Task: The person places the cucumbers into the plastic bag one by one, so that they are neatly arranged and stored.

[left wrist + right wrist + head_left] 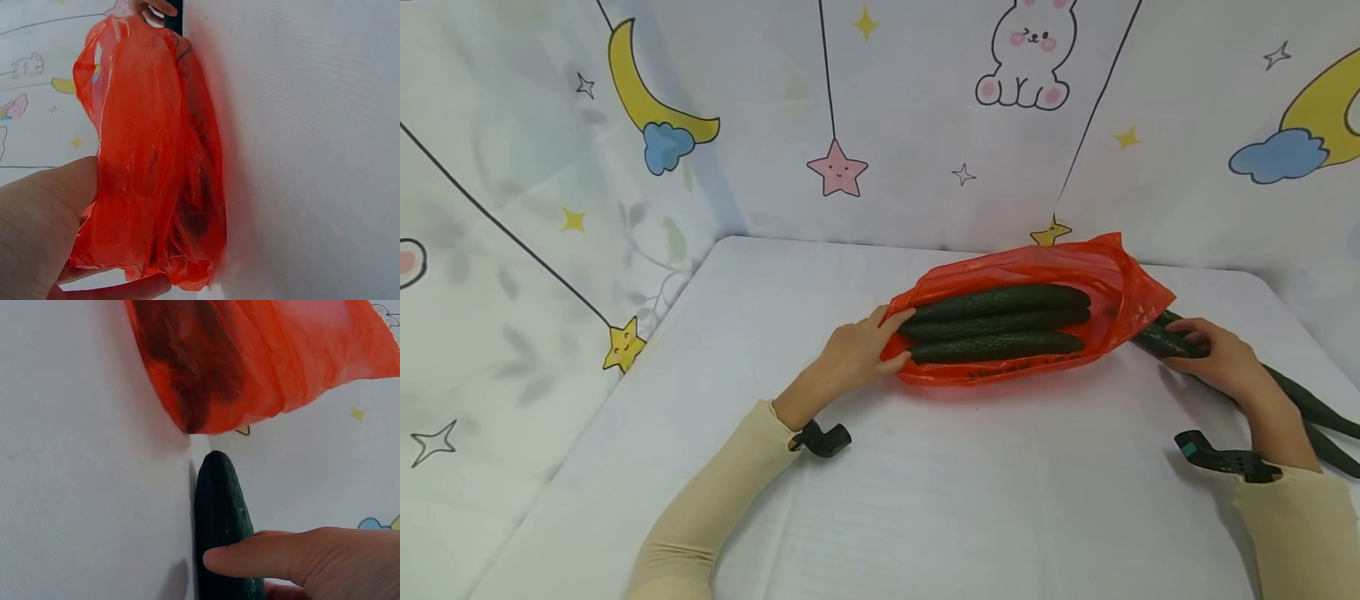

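A red plastic bag [1105, 287] lies on the table with its opening turned up, and three cucumbers [1000, 321] rest side by side inside it. My left hand [859, 350] grips the bag's left end, thumb and fingers around its edge; the left wrist view has the bag's crumpled side [144, 156] filling the middle. To the right of the bag, my right hand [1221, 358] holds another cucumber [219, 500] near its front end, thumb laid across it. That cucumber's tip points at the bag and sits just short of it in the right wrist view.
Two more cucumbers [1330, 450] lie by the right forearm, partly hidden by it. The white table [925, 483] runs back to a cloth backdrop [910, 100] printed with moons, stars and a rabbit. Each wrist wears a black camera strap [1225, 460].
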The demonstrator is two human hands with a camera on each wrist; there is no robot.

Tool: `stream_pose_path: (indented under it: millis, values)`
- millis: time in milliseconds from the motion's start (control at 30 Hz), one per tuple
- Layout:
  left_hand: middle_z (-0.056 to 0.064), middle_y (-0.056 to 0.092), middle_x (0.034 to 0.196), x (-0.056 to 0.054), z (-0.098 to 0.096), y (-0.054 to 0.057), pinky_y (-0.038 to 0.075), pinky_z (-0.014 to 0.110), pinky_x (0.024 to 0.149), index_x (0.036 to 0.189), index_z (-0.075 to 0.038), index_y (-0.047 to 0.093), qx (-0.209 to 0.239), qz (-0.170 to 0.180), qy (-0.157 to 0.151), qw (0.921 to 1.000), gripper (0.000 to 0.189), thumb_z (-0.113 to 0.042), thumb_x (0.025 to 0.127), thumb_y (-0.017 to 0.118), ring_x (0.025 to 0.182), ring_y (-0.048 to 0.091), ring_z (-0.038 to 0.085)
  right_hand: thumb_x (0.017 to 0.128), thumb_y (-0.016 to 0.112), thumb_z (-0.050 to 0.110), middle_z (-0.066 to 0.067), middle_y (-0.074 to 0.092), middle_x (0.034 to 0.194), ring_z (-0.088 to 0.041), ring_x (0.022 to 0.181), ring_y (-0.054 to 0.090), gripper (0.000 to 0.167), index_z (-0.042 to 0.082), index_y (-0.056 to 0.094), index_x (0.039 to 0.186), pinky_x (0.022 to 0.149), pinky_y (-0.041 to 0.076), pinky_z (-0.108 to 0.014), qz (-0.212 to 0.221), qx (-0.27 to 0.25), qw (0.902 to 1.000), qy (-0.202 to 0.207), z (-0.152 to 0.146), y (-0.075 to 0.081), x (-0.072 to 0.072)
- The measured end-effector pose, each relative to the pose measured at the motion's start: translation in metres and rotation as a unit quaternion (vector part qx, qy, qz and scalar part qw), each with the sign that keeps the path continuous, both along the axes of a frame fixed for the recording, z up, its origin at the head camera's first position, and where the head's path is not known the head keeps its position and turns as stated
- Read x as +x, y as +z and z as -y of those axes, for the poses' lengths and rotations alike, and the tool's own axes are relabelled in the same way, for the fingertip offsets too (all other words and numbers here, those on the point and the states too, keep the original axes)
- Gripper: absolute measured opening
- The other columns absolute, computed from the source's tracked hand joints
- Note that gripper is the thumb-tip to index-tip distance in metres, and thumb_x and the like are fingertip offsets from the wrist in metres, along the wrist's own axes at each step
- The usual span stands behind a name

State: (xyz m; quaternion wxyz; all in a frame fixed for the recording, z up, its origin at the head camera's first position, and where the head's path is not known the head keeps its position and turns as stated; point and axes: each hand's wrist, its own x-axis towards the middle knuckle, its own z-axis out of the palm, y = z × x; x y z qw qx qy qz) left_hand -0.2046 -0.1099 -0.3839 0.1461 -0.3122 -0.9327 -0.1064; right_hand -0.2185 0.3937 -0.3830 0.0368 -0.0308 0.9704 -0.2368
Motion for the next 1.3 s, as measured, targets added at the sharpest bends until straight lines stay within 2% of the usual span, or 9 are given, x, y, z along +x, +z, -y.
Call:
stream_pose_path:
  millis: [133,267,400,733,1000,1067,1233,1300]
  values:
    - [0.015,0.058,0.121,0.000,0.000,0.000,0.047,0.027,0.049,0.141,-0.010,0.050,-0.003,0.003,0.002,1.0000,0.058,-0.036,0.091,0.066,0.059,0.055,0.019,0.089,0.067,0.015,-0.044,0.036,0.125,-0.060,0.112,0.035,0.059,-0.008,0.037,0.136,0.086,0.031,-0.076,0.014,0.001,0.9998,0.017,-0.005,0.002,0.001]
    - [0.015,0.058,0.121,0.001,0.000,0.000,0.048,0.027,0.050,0.141,-0.010,0.050,-0.003,0.004,0.002,1.0000,0.058,-0.035,0.091,0.066,0.060,0.056,0.019,0.083,0.067,0.003,-0.044,0.038,0.124,-0.061,0.109,0.039,0.060,-0.008,0.037,0.135,0.085,0.033,-0.075,0.004,-0.001,0.9994,0.035,-0.008,0.001,0.002]
    - [0.015,0.059,0.119,0.000,0.000,0.000,0.048,0.027,0.050,0.141,-0.010,0.050,-0.002,-0.001,0.000,1.0000,0.058,-0.035,0.091,0.066,0.060,0.056,0.019,0.082,0.066,-0.001,-0.045,0.041,0.122,-0.061,0.106,0.043,0.058,-0.008,0.039,0.133,0.083,0.035,-0.074,-0.014,-0.005,0.9990,0.042,-0.009,0.000,0.002]
    - [0.015,0.058,0.119,0.001,0.000,0.000,0.048,0.027,0.050,0.141,-0.010,0.050,0.000,0.002,-0.002,1.0000,0.059,-0.035,0.091,0.067,0.059,0.055,0.019,0.080,0.071,0.001,-0.043,0.049,0.119,-0.058,0.101,0.050,0.053,-0.007,0.051,0.129,0.077,0.042,-0.067,-0.042,-0.003,0.9991,-0.008,-0.005,0.003,0.007]
    - [0.015,0.058,0.121,0.001,0.000,0.001,0.049,0.028,0.051,0.141,-0.010,0.050,0.001,0.006,-0.002,1.0000,0.059,-0.035,0.091,0.067,0.060,0.056,0.019,0.081,0.072,0.004,-0.042,0.050,0.116,-0.058,0.098,0.052,0.053,-0.008,0.051,0.128,0.066,0.052,-0.052,-0.070,-0.005,0.9975,-0.015,-0.007,0.006,0.009]
    - [0.014,0.058,0.120,0.001,0.000,0.000,0.048,0.027,0.050,0.141,-0.010,0.050,-0.002,0.005,-0.002,1.0000,0.059,-0.035,0.091,0.066,0.060,0.055,0.018,0.081,0.072,0.004,-0.040,0.050,0.117,-0.059,0.099,0.052,0.053,-0.007,0.050,0.128,0.061,0.053,-0.044,-0.074,-0.006,0.9971,-0.016,-0.007,0.008,0.010]
    - [0.014,0.058,0.118,0.001,0.000,0.000,0.046,0.026,0.049,0.141,-0.010,0.049,-0.007,0.000,0.000,1.0000,0.059,-0.036,0.091,0.065,0.059,0.053,0.018,0.083,0.070,0.006,-0.037,0.052,0.117,-0.056,0.098,0.054,0.050,-0.005,0.050,0.128,0.057,0.043,-0.024,-0.087,-0.004,0.9959,-0.023,-0.006,0.015,0.012]
    - [0.014,0.058,0.118,0.001,0.000,-0.001,0.046,0.026,0.049,0.141,-0.010,0.050,-0.006,0.000,0.000,1.0000,0.059,-0.036,0.091,0.066,0.058,0.053,0.017,0.083,0.071,0.008,-0.037,0.053,0.117,-0.054,0.098,0.054,0.050,-0.005,0.051,0.127,0.058,0.040,-0.024,-0.094,-0.001,0.9951,-0.031,-0.006,0.018,0.013]
